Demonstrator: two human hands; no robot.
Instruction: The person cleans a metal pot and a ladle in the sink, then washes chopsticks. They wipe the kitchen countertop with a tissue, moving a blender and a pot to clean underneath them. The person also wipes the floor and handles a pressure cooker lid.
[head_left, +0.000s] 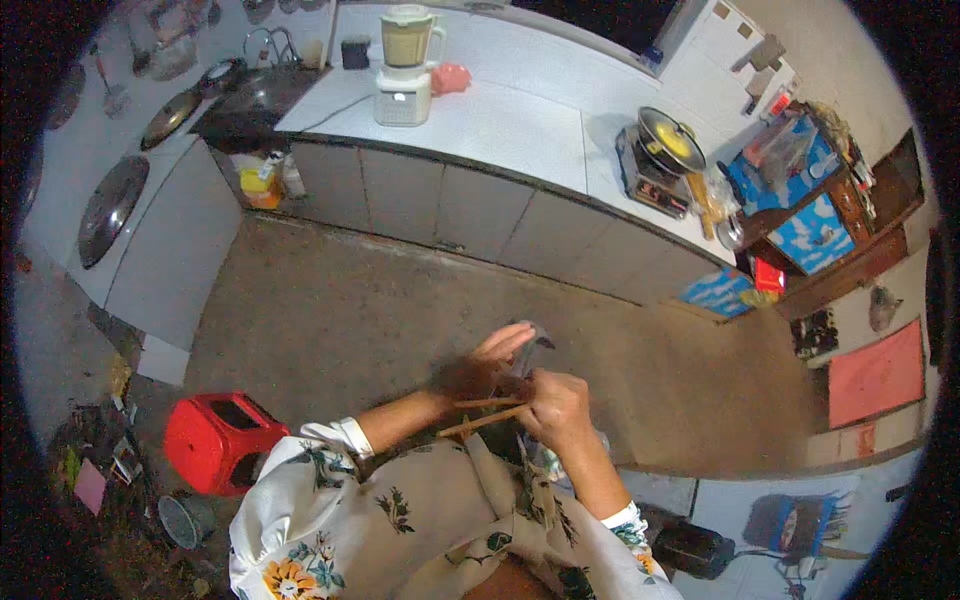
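In front of my chest my right hand (559, 409) is closed around two thin wooden sticks (487, 420), whose ends point left. My left hand (499, 354) is raised just beyond it, fingers stretched out and close together. Between the hands is a piece of clear plastic (525, 356) with a dark tip at its far end, perhaps a bag. Blur and shadow hide whether the left hand grips it. More clear plastic with a printed pattern (553, 463) shows below my right wrist.
A blender (405, 71) with pale contents stands on the white counter (510, 124). To its right, a pan (670, 141) holding something yellow sits on a portable stove (637, 176). A red plastic stool (199, 446) and a grey bucket (180, 521) are at my left.
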